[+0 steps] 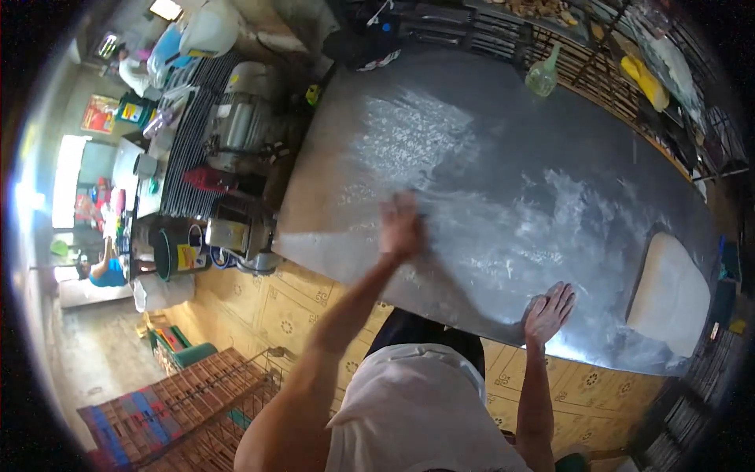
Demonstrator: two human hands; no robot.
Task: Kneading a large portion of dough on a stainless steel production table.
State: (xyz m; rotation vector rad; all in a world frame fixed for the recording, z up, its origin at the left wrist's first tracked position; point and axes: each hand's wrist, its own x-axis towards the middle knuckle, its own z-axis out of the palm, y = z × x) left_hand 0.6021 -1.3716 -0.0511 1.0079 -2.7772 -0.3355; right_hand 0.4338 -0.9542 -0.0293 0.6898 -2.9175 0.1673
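Observation:
My left hand [399, 224], slightly blurred, is on or just over the middle of the grey metal worktop [503, 134], fingers extended over white powdery smears. My right hand [550, 313] lies flat near the worktop's front edge, fingers stretched out and holding nothing. A pale, smooth slab, apparently dough [668, 291], rests at the right end of the worktop. A green glass bottle [541, 77] stands at the far edge.
A steel machine [240, 118] and a green bucket [165, 253] are left of the worktop. Racks [480, 23] line the back. A wooden slatted rack [181, 401] is at lower left. Two other people [108, 271] [134, 75] are at the far left.

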